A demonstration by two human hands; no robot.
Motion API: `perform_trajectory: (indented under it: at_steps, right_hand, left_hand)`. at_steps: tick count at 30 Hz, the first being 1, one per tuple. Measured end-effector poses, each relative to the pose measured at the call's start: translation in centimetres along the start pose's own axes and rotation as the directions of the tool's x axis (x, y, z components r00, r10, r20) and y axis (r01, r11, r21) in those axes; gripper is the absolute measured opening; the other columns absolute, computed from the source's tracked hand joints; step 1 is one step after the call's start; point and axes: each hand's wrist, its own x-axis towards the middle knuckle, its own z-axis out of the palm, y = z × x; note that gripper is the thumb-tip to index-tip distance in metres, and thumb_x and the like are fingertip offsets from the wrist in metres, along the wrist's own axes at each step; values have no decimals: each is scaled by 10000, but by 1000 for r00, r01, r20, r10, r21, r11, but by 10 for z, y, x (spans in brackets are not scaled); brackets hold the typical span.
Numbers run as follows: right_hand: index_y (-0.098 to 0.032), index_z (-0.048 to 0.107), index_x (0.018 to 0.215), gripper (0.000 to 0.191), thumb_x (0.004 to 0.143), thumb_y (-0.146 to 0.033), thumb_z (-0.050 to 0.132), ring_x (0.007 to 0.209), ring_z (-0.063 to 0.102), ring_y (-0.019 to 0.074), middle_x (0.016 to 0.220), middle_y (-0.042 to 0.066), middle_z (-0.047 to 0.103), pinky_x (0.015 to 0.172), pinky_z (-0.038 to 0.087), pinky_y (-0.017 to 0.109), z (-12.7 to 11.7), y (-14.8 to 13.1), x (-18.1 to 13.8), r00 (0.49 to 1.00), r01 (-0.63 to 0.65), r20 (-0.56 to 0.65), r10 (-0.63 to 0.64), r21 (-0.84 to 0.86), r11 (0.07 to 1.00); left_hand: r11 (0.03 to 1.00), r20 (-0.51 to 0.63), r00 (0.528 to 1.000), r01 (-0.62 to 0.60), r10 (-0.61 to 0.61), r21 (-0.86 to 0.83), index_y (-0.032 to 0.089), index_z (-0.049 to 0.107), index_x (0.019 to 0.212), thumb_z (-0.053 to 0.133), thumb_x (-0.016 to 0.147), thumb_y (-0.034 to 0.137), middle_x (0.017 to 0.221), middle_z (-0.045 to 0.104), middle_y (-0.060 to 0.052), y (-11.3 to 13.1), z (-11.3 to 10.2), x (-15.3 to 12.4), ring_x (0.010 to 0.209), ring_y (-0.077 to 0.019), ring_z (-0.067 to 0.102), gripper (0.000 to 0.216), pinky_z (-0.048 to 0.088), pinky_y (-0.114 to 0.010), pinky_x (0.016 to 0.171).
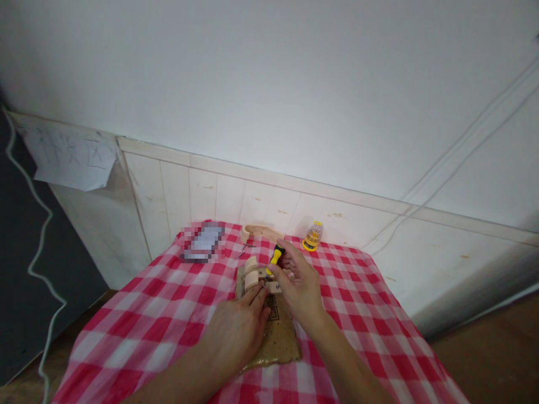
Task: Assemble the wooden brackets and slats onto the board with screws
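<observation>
Screwdriver (276,256) leans in right hand (302,280), well inside tablecloth's (357,314) side edges.

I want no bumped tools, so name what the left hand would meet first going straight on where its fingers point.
Probably the yellow-and-black screwdriver, just ahead of the left hand; whether the two touch is unclear.

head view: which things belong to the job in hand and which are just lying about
Likely in use:
yellow-black screwdriver, in the right hand
wooden pieces, by the left hand
brown sheet beneath

Apparently just lying about:
pixelated flat object
yellow-based container
rear wooden piece
</observation>
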Motion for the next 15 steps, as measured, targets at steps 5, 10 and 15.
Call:
perform_trajectory:
  at_steps: [5,10,15]
  right_hand:
    - [-313,605,1372,468,913,-239,655,1012,751,220,1157,61,752,883,631,366,2,-6,-2,999,-17,50,11,114,993]
    - [-319,614,1343,449,908,-206,626,1011,752,209,1151,45,749,904,619,368,3,-9,-2,994,-19,108,6,117,993]
    - [-317,605,1362,494,883,-240,697,972,743,221,1091,42,752,878,621,383,2,3,1,998,-39,46,35,91,995]
  left_hand:
    - [1000,-23,1000,2,-3,-8,146,567,1428,420,1013,247,1492,572,-145,0,1,0,1131,-301,723,451,649,-414,826]
    - [999,-42,999,12,-14,-39,162,571,1418,458,995,240,1460,604,-150,-1,3,0,1105,-312,731,445,649,-434,811]
    - [999,-39,999,8,-10,-38,162,584,1406,443,999,250,1468,598,-146,-1,3,0,1068,-315,743,440,651,-446,791]
